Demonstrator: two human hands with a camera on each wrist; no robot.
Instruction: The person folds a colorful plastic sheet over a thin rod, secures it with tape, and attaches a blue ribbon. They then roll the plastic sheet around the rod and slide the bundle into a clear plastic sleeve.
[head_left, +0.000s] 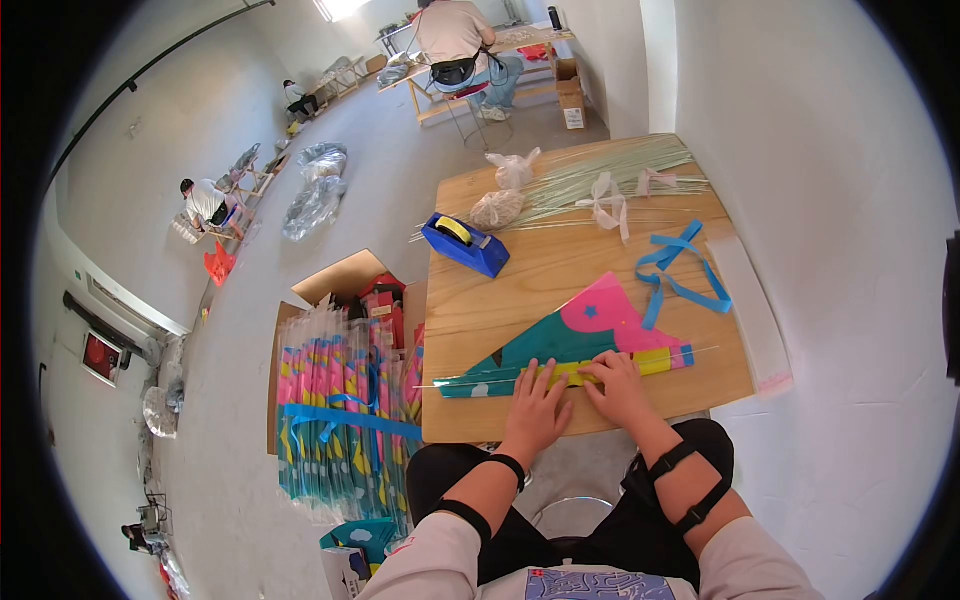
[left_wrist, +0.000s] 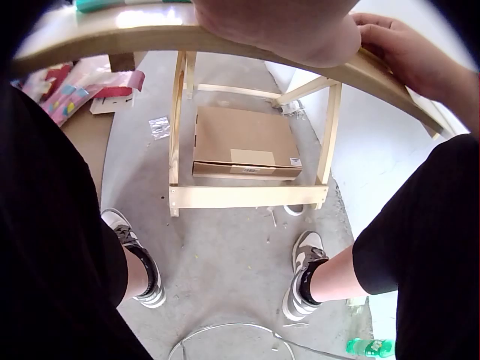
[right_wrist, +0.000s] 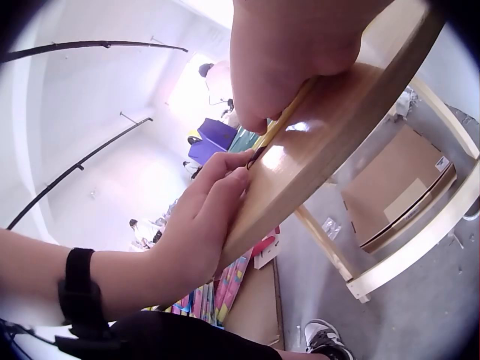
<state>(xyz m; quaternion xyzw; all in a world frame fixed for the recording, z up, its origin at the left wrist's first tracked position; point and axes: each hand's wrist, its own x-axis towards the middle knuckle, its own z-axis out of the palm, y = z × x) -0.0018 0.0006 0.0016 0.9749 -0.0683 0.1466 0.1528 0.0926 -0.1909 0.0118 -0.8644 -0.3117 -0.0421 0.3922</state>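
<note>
A thin triangular sheet (head_left: 540, 345) in teal, pink and yellow lies on the wooden table (head_left: 480, 320). Along its near edge runs a narrow yellow folded band (head_left: 655, 360), and a slim rod (head_left: 707, 348) sticks out at both ends. My left hand (head_left: 538, 412) presses on the middle of this band, its fingers stretched forward. Close to its right, my right hand (head_left: 622, 390) rests on the same band with fingertips down and thumb toward the left hand. In the right wrist view, the left hand's fingers (right_wrist: 217, 184) touch the band at the tabletop.
A blue tape dispenser (head_left: 485, 255), pale thin rods (head_left: 610, 170), a knotted bag (head_left: 497, 210) and a blue ribbon (head_left: 690, 285) lie farther back. Left of the table stands a carton (head_left: 345, 275) with colourful packed bundles (head_left: 345, 400). A wall (head_left: 830, 250) rises at right.
</note>
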